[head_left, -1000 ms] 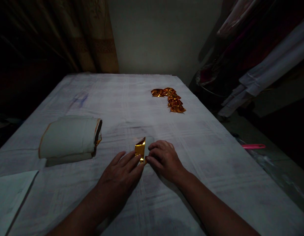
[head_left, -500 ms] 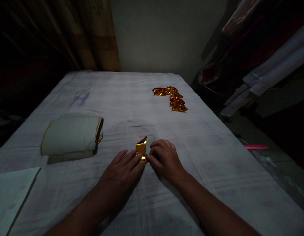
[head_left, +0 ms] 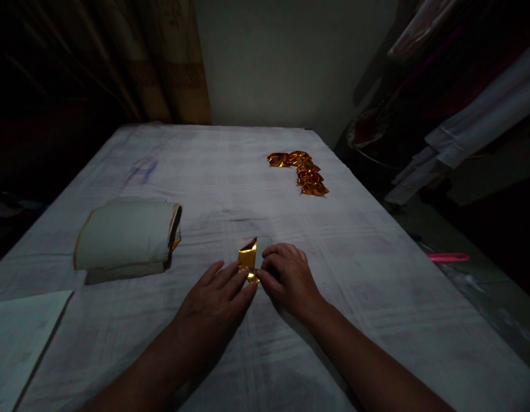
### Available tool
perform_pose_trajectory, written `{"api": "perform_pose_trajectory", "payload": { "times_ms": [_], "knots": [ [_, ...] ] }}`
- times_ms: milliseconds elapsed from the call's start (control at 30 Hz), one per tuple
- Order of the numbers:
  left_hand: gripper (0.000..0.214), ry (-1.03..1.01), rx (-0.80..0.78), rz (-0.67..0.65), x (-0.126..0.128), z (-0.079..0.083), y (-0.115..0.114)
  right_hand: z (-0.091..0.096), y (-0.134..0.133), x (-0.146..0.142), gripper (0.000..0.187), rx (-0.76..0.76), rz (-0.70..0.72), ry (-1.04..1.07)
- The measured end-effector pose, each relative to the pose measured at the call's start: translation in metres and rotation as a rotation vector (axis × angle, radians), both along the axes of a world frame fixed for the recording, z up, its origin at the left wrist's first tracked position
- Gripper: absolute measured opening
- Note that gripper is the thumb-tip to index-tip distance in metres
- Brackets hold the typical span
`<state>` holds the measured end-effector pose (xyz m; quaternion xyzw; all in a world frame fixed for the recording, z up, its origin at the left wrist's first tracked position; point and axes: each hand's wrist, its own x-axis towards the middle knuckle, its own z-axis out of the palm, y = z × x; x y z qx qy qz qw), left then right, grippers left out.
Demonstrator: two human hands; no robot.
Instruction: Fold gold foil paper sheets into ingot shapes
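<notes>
Gold foil piece (head_left: 247, 256) points lengthwise away, left hand's (head_left: 219, 294) flat on its near-left corner, right hand's (head_left: 288, 277) curled narrow at its right edge, can't tell if pinching tbh.

Nothing is legible, just a blue scrawl (head_left: 144, 170) on the tablecloth (head_left: 204, 177).

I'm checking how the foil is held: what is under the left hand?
The left hand covers the near part of the gold foil; pale cloth shows around both. Whatever lies beneath the palm is hidden.
</notes>
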<state>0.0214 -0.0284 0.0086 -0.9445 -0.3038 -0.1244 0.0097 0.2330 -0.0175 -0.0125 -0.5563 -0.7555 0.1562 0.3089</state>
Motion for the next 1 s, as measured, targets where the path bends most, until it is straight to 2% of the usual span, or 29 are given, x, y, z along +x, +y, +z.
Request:
{"api": "perform_pose_trajectory", "payload": {
  "times_ms": [400,700,900,1000],
  "knots": [
    [0.035,0.042,-0.051,0.026,0.004,0.004,-0.004,-0.004,0.0,0.001,0.017,0.002,-0.043,-0.047],
    [0.043,0.068,-0.069,0.023,0.003,0.002,-0.005,-0.007,0.008,0.016,0.019,0.017,-0.06,-0.08],
    [0.04,0.046,-0.071,0.036,0.003,0.003,-0.005,-0.007,0.01,0.022,0.016,0.016,-0.097,-0.099],
    [0.041,0.053,-0.09,0.033,0.004,0.004,-0.004,-0.005,0.007,0.017,0.023,0.031,-0.084,-0.116]
  ]
}}
